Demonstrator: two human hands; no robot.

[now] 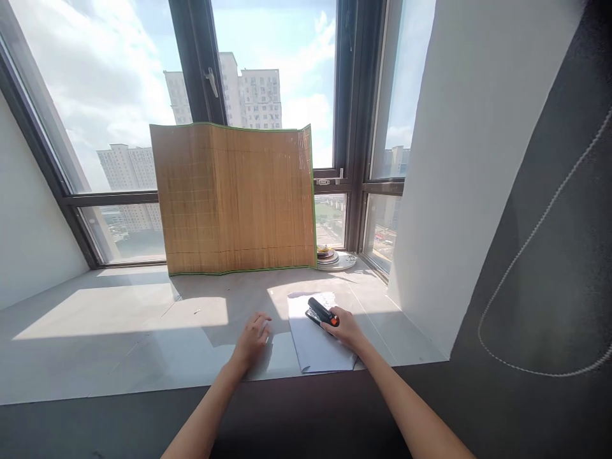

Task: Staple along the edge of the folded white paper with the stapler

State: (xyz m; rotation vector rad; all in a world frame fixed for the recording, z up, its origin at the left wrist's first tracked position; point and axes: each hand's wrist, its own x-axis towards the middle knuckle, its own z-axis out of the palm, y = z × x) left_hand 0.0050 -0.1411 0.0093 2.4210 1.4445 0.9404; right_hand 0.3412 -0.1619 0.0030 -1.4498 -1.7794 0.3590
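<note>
My right hand (345, 326) is closed around the rear end of a black stapler (321, 311) with an orange-red patch near its back. The stapler points up and to the left, over the upper part of some white paper (322, 350) on the windowsill. Whether it rests on the paper or sits just above it, I cannot tell. To the left of the paper, my left hand (253, 336) is at the sill with its fingers loosely bent and apart. Nothing shows in it, and it is not touching the paper.
A bamboo mat (239, 201) with green edging stands upright against the window at the back of the sill (157, 357). Stacked round plates or lids (337, 261) sit in the right corner. A beaded cord (516, 245) hangs at the far right.
</note>
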